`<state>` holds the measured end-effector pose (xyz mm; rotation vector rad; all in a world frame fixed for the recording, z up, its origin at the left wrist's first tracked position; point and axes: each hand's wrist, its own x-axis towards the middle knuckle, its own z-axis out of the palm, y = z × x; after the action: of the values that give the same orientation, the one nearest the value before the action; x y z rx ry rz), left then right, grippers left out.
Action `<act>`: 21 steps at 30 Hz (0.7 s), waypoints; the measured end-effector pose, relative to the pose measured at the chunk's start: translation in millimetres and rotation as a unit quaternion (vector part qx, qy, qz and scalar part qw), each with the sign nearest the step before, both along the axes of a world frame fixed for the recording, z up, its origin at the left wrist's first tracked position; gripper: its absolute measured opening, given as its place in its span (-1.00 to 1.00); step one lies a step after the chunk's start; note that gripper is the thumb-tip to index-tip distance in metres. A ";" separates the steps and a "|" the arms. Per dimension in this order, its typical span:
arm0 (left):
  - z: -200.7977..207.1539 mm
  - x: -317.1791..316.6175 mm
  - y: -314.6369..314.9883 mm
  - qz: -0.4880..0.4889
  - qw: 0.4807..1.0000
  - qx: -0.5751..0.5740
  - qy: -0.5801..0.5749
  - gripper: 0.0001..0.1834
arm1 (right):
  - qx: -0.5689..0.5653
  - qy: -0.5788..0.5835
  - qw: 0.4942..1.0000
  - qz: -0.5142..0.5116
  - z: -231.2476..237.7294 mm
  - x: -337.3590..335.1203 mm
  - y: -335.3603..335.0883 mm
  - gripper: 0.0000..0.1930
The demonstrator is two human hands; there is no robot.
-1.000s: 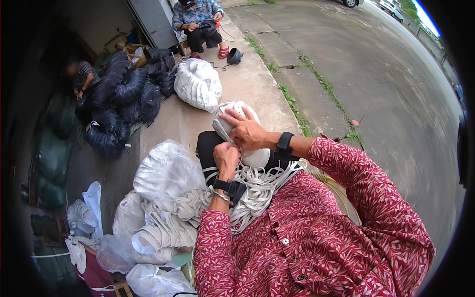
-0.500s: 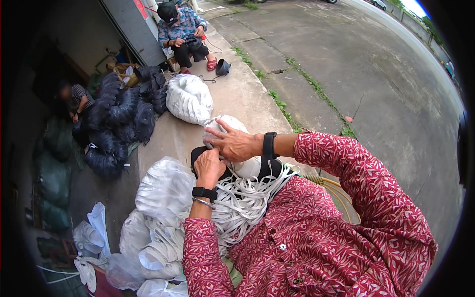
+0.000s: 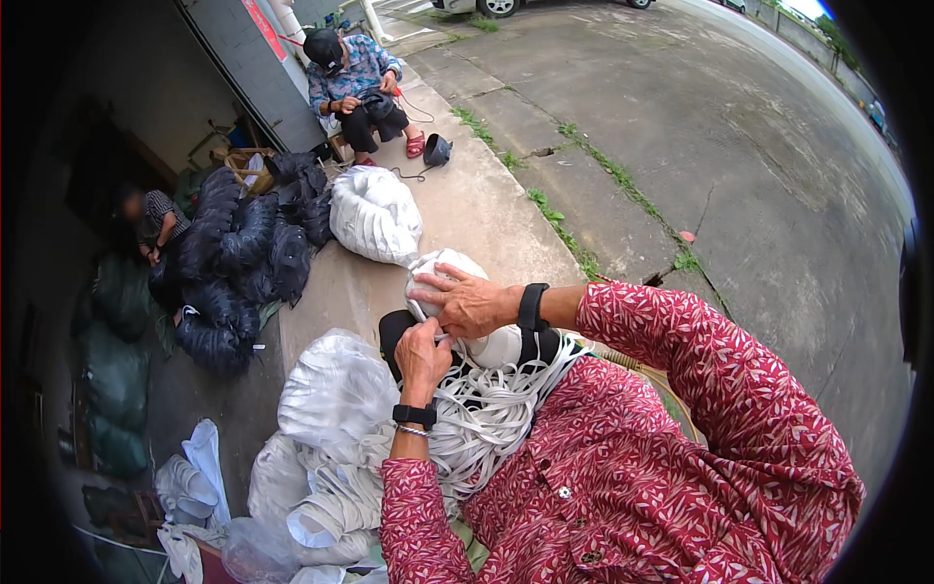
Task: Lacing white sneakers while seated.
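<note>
A rounded white cloth piece (image 3: 448,265) rests over my dark-trousered knees. My right hand (image 3: 469,302) lies across it, fingers bent over its near side and gripping it. Close against it, my left hand (image 3: 422,360) is closed in a pinch at the piece's left edge, where a narrow white strip shows; what lies between the fingertips is hidden. A loose heap of flat white laces (image 3: 491,409) covers my lap just below both hands. Beyond the held piece, a fat roll of stacked white pieces (image 3: 375,214) sits on the concrete.
To my left stand white stacks in clear plastic bags (image 3: 336,394). Black bundles (image 3: 229,263) are piled farther left, beside a seated person (image 3: 161,219). Ahead, another person (image 3: 360,83) sits handling a black item near a dark pot (image 3: 438,150). A yellow hose (image 3: 671,389) lies to my right.
The view has shifted slightly, with the scene sitting a little lower and to the right. Both hands stay together at the white cloth piece; my right fingers are drawn a little closer together.
</note>
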<state>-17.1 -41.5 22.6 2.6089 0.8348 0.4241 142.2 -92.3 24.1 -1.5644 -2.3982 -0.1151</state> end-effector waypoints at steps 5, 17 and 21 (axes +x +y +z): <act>-1.4 -0.6 -1.9 0.016 1.000 -0.005 -0.026 -0.79 | -0.061 0.007 0.998 -0.001 5.8 -1.0 3.4 -0.75; -7.7 -7.4 -2.2 -0.054 0.992 0.034 -0.110 -0.85 | -0.025 0.052 0.997 -0.051 -0.8 -0.8 17.5 -0.79; -6.4 -8.3 -5.4 -0.047 0.994 0.039 -0.091 -0.85 | 0.073 0.351 0.921 -0.155 37.7 15.1 29.0 -0.91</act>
<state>-25.4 -46.8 16.2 2.6181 0.6441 0.6675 157.4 -63.2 61.8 -1.5580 -1.5529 0.1761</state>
